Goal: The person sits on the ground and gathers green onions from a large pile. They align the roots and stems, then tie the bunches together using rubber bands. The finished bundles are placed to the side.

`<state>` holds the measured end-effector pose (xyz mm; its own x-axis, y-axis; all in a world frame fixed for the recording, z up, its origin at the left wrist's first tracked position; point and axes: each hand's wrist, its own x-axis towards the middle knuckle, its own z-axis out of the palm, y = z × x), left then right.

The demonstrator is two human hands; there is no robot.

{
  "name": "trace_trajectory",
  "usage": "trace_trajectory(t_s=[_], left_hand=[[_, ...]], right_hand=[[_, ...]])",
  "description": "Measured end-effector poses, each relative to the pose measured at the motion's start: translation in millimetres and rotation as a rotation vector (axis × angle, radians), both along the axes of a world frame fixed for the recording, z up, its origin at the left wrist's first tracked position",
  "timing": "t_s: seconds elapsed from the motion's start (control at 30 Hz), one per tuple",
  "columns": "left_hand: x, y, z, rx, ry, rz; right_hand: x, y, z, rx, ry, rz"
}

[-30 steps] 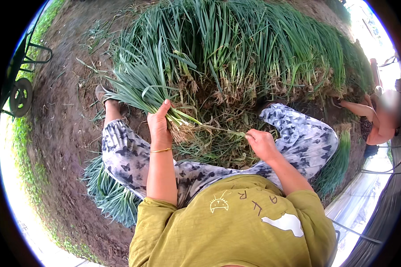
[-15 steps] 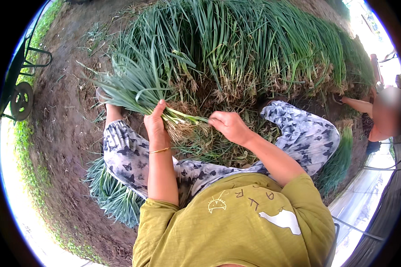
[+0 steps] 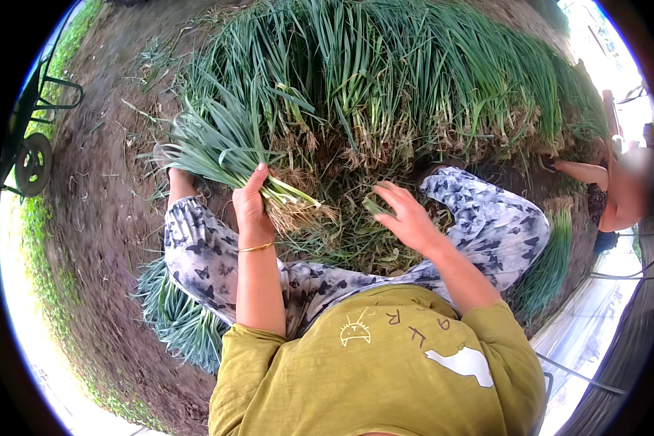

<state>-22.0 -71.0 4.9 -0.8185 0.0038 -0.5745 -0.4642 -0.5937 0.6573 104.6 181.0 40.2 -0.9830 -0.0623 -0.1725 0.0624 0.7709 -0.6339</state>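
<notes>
Clock read from mid-view. Bunch of green onion-like stalks [image 3: 229, 156] at 10 o'clock, held off the ground, leaves fanning toward 10–11, roots [image 3: 292, 212] pointing roughly 4.

Risks: main one, stalks slipping out. The left hand [image 3: 251, 212] alone carries the bunch, close to the root end, so the long leafy part overhangs; a loosened grip could let outer stalks slide or splay. Squeezing too hard might bruise the pale stems. Leaf tips reach close to the big row of stalks [image 3: 414, 80], 11 to 2 o'clock, so a swing that way could tangle them. Leaf scrap [image 3: 373, 206] near centre might cling to the fingers or catch in the roots. Anything dropped would likely mix into the leaf litter [image 3: 360, 247] between the legs and be hard to pick out.

Grip, left: closed round the stems, thumb up along the near side, fingers mostly hidden behind; looks firm. Grip, right: right hand [image 3: 412, 221] at 3 o'clock, fingers spread loosely, thumb apart, clear of the bunch. Scrap lies just at its fingertips; can't tell whether touching or falling free. Edges slightly blurred there.
</notes>
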Motion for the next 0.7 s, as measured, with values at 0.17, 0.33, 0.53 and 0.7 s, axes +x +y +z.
trace_trajectory(t_s=[0.17,0.33,0.53,0.7], left_hand=[[6,9,1,-0.042,0.098,-0.052],[5,-7,-7,0.03,0.081,-0.086],[13,9,-4,0.089,0.086,-0.098],[7,13,-14,-0.004,-0.029,-0.048]], right_hand=[[-53,-75,-13,-0.533,-0.193,0.131],[-75,-66,15,-1.36,-0.166,-0.454],[-133,-65,52,-0.674,0.234,-0.312],[-105,-113,2,0.063,0.143,0.288]])
